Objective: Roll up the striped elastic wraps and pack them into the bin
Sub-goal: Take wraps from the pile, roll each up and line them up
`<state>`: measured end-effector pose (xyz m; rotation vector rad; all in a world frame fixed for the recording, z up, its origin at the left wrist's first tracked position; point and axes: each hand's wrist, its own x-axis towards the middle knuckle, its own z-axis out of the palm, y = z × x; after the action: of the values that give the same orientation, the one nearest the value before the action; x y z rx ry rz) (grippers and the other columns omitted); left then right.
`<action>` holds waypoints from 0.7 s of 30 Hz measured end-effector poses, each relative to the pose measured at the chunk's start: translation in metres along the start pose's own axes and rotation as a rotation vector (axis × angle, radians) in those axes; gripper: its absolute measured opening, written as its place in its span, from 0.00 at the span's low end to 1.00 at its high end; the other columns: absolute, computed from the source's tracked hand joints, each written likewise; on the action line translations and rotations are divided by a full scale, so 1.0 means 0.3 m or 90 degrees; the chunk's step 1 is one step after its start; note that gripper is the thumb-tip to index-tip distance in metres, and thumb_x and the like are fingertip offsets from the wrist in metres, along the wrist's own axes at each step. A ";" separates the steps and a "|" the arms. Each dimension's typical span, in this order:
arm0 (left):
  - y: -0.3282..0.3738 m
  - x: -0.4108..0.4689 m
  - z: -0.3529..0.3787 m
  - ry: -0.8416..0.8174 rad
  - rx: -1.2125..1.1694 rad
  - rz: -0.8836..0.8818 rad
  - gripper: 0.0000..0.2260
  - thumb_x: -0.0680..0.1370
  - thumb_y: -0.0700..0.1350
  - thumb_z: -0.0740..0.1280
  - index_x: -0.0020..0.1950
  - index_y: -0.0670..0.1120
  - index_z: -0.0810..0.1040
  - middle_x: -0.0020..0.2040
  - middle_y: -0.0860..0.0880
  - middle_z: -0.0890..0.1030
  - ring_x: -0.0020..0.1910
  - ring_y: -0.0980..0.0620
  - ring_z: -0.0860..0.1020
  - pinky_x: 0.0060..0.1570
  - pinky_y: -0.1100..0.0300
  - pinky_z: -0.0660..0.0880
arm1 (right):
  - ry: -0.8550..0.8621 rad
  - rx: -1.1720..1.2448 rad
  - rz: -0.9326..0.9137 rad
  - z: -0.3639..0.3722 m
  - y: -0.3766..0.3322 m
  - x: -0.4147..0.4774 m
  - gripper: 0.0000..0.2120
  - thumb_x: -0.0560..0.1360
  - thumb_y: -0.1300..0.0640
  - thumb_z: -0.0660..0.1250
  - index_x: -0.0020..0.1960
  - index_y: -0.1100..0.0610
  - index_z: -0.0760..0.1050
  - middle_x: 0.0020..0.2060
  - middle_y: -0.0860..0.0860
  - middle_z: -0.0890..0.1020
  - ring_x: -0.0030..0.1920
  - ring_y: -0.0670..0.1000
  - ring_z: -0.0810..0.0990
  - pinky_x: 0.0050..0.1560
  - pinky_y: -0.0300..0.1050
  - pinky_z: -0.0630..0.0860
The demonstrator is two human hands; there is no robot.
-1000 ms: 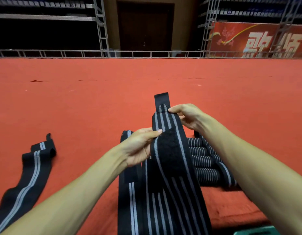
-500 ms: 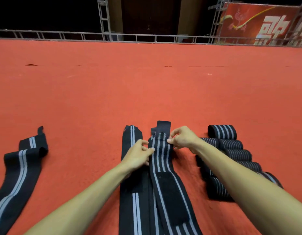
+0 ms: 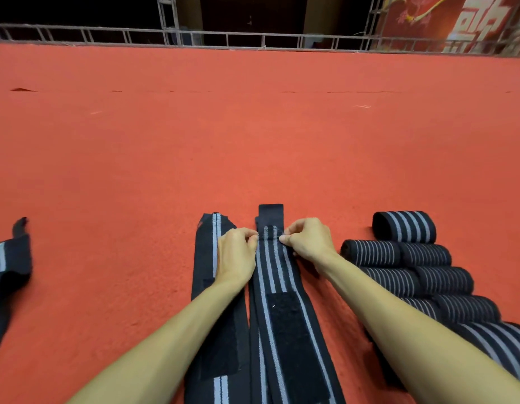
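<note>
Black with grey stripes, the flat elastic wrap [image 3: 277, 269] lies lengthwise on the red carpet [image 3: 253, 135] — left hand [image 3: 236, 255] and right hand [image 3: 306, 240] pinch its far end at either edge. Rolled wraps [image 3: 410, 266] sit stacked just right.

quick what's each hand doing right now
Left hand: pinching the left edge of the flat wrap.
Right hand: pinching its right edge.

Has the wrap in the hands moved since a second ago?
Yes. The wrap was held up off the carpet; now it lies flat there, beside the rolls.
</note>
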<state>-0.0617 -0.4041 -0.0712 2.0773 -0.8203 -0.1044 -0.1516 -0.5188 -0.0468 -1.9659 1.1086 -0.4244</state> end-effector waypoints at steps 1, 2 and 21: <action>-0.003 0.002 0.006 0.011 0.009 0.005 0.10 0.80 0.40 0.63 0.55 0.41 0.83 0.53 0.47 0.83 0.55 0.52 0.79 0.51 0.68 0.67 | -0.003 -0.012 -0.007 0.002 0.002 0.000 0.09 0.71 0.58 0.74 0.34 0.53 0.78 0.38 0.50 0.83 0.37 0.48 0.79 0.41 0.41 0.75; -0.005 0.005 0.012 0.020 0.015 0.009 0.10 0.80 0.40 0.63 0.55 0.41 0.83 0.53 0.47 0.83 0.55 0.52 0.79 0.50 0.68 0.68 | -0.004 -0.023 -0.013 0.002 0.005 0.000 0.08 0.71 0.57 0.74 0.35 0.53 0.77 0.37 0.49 0.82 0.39 0.48 0.79 0.41 0.40 0.74; 0.177 -0.092 -0.226 -0.181 -0.165 -0.033 0.04 0.83 0.45 0.55 0.55 0.46 0.63 0.43 0.50 0.72 0.34 0.57 0.70 0.33 0.64 0.66 | -0.039 0.095 -0.124 -0.133 -0.148 -0.177 0.04 0.74 0.61 0.71 0.42 0.55 0.76 0.35 0.48 0.77 0.38 0.46 0.75 0.39 0.38 0.71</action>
<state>-0.0861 -0.3615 0.0047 1.8614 -0.8724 -0.5175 -0.1816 -0.4822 0.0175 -1.9476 0.8260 -0.5316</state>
